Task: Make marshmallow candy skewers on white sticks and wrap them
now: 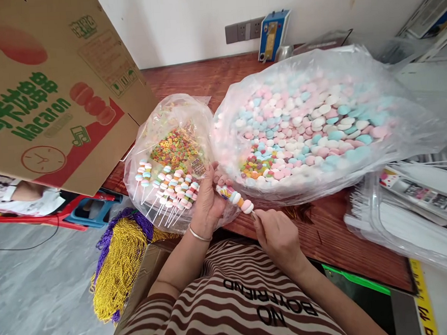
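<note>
A marshmallow skewer [235, 198], with pastel pieces and an orange one between them, slants between my two hands. My left hand [210, 204] closes around its upper end, where a bit of shiny clear film with coloured print shows. The fingertips of my right hand [278, 235] pinch the skewer's lower end, at the stick. Left of my left hand, several finished marshmallow skewers [175, 186] lie with their white sticks toward me. They rest on a clear plastic bag [135, 143] that holds small ring-shaped gummies [178, 147]. The tip of the held skewer is hidden by my fingers.
A large clear bag of pastel marshmallows [301, 126] fills the wooden table's [338, 231] middle, with some gummies [257, 165] inside. A printed carton [58, 97] stands at left. Plastic packets of white sticks [399, 216] lie right. Gold and purple beads [123, 261] hang below left. A blue device [273, 35] stands behind.
</note>
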### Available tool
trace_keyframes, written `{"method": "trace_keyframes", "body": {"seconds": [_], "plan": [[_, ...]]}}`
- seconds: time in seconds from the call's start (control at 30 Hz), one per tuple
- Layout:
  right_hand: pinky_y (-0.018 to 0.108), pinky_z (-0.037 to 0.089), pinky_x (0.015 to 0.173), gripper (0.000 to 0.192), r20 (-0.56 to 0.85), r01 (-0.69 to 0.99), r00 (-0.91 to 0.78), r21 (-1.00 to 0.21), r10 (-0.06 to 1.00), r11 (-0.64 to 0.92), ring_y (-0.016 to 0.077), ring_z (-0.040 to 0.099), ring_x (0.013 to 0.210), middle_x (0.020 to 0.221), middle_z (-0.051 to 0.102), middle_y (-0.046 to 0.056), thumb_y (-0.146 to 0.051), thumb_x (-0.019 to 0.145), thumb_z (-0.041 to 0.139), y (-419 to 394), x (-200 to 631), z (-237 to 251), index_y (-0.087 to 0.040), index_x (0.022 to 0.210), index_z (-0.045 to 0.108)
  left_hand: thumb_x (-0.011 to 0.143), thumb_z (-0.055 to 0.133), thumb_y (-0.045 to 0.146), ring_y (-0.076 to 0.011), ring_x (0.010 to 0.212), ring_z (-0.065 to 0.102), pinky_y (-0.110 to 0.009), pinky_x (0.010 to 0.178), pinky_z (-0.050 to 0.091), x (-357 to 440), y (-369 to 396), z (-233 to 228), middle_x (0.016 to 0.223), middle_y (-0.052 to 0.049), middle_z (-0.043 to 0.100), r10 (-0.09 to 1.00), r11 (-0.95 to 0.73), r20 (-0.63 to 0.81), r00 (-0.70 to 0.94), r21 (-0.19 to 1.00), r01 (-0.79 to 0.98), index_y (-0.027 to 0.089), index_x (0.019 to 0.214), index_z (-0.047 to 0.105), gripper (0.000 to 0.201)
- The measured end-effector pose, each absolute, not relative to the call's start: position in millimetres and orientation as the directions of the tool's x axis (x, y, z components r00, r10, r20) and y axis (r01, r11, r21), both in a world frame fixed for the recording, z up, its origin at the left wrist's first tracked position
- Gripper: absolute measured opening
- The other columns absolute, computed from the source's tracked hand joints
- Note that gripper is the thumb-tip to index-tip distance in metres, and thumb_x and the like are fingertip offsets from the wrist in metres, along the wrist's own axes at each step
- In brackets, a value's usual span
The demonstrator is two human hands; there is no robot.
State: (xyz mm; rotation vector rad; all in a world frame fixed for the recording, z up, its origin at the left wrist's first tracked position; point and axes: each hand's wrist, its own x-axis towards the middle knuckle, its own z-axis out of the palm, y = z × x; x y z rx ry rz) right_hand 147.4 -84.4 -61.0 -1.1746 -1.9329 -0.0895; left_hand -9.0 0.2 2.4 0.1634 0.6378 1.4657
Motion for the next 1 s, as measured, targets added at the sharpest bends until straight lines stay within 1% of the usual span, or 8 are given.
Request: {"method": "trace_keyframes", "body": {"seconds": [0.1, 0.2, 0.3, 0.47, 0.63, 0.77, 0.87, 1.0], "plan": [[0.031, 0.035, 0.055, 0.014, 0.584, 0.610, -0.172, -0.569, 0.793, 0.551, 0.0143, 0.049, 0.054, 0.062, 0.058, 0.000, -0.022, 0.102, 0.056, -88.0, 146.5, -59.2, -0.017, 0.092, 0.065, 0.097, 0.068, 0.034, -0.0012, 0.045, 0.033, -0.012, 0.048, 0.039, -4.5, 0.5, 4.0, 0.057, 0.010, 0.032, 0.956, 0.156, -0.292, 0.042, 0.380, -0.912, 0.014, 0.086, 0.065, 0.022], [0.026, 0.035, 0.048, 0.028, 0.114, 0.034, -0.193, -0.992, 0.975, 0.123, 0.0103, 0.037, 0.043, 0.053, 0.044, -0.007, -0.037, 0.105, 0.049, -93.4, 143.0, -52.9, -0.020, 0.085, 0.059, 0.100, 0.062, 0.038, -0.0004, 0.042, 0.029, -0.011, 0.046, 0.037, -1.1, -1.5, 3.2, 0.059, 0.010, 0.030, 0.958, 0.177, -0.276, 0.077, 0.360, -0.916, 0.015, 0.087, 0.066, 0.026], [0.024, 0.033, 0.040, 0.033, -0.210, -0.400, -0.427, -0.828, 0.879, -0.392, 0.0073, 0.015, 0.033, 0.046, 0.021, -0.015, -0.047, 0.104, 0.047, -97.3, 136.9, -45.2, -0.023, 0.083, 0.054, 0.096, 0.068, 0.039, -0.0005, 0.043, 0.029, -0.012, 0.046, 0.037, 3.9, -4.5, 2.3, 0.060, 0.010, 0.030, 0.960, 0.200, -0.258, 0.111, 0.349, -0.915, 0.016, 0.089, 0.066, 0.024], [0.025, 0.035, 0.047, 0.029, 0.022, -0.023, -0.188, -1.000, 0.982, 0.018, 0.0097, 0.032, 0.040, 0.050, 0.038, -0.009, -0.040, 0.104, 0.048, -90.8, 131.7, -50.4, -0.020, 0.087, 0.061, 0.089, 0.077, 0.033, -0.0021, 0.047, 0.037, -0.015, 0.052, 0.042, 18.9, -8.0, -2.7, 0.061, 0.009, 0.037, 0.918, 0.261, -0.387, 0.081, 0.440, -0.859, 0.016, 0.084, 0.064, 0.022], [0.031, 0.035, 0.061, 0.021, 0.520, 0.592, -0.114, -0.648, 0.846, 0.479, 0.0135, 0.044, 0.053, 0.056, 0.053, 0.000, -0.028, 0.101, 0.056, -79.1, 138.6, -65.2, -0.015, 0.095, 0.072, 0.090, 0.076, 0.037, -0.0056, 0.053, 0.047, -0.021, 0.062, 0.051, 20.9, -10.1, -11.8, 0.060, 0.008, 0.044, 0.894, 0.263, -0.448, 0.011, 0.505, -0.822, 0.016, 0.088, 0.064, 0.024], [0.027, 0.037, 0.054, 0.032, 0.068, 0.137, -0.154, -0.987, 0.986, 0.089, 0.0132, 0.043, 0.052, 0.060, 0.051, -0.002, -0.046, 0.102, 0.053, -83.2, 141.6, -56.7, -0.019, 0.097, 0.069, 0.093, 0.068, 0.049, -0.0081, 0.058, 0.052, -0.026, 0.069, 0.055, 11.8, -12.9, -12.9, 0.063, 0.006, 0.047, 0.944, 0.218, -0.322, 0.068, 0.458, -0.862, 0.016, 0.093, 0.067, 0.033], [0.024, 0.032, 0.044, 0.035, -0.294, -0.305, -0.418, -0.846, 0.860, -0.437, 0.0075, 0.024, 0.041, 0.055, 0.035, -0.010, -0.052, 0.097, 0.058, -88.8, 141.3, -47.4, -0.019, 0.092, 0.067, 0.094, 0.065, 0.050, -0.0105, 0.065, 0.059, -0.028, 0.072, 0.056, 6.6, -13.7, -11.7, 0.071, 0.002, 0.056, 0.963, 0.203, -0.259, 0.079, 0.499, -0.842, 0.015, 0.100, 0.070, 0.035], [0.021, 0.027, 0.041, 0.030, -0.338, -0.424, -0.441, -0.738, 0.831, -0.525, 0.0052, 0.022, 0.041, 0.058, 0.043, -0.009, -0.048, 0.088, 0.070, -91.9, 140.0, -46.2, -0.019, 0.092, 0.066, 0.089, 0.075, 0.029, -0.0084, 0.069, 0.062, -0.023, 0.072, 0.054, 1.8, -8.8, -11.7, 0.079, 0.002, 0.061, 0.976, 0.129, -0.219, 0.008, 0.549, -0.826, 0.017, 0.101, 0.069, 0.018]]}}
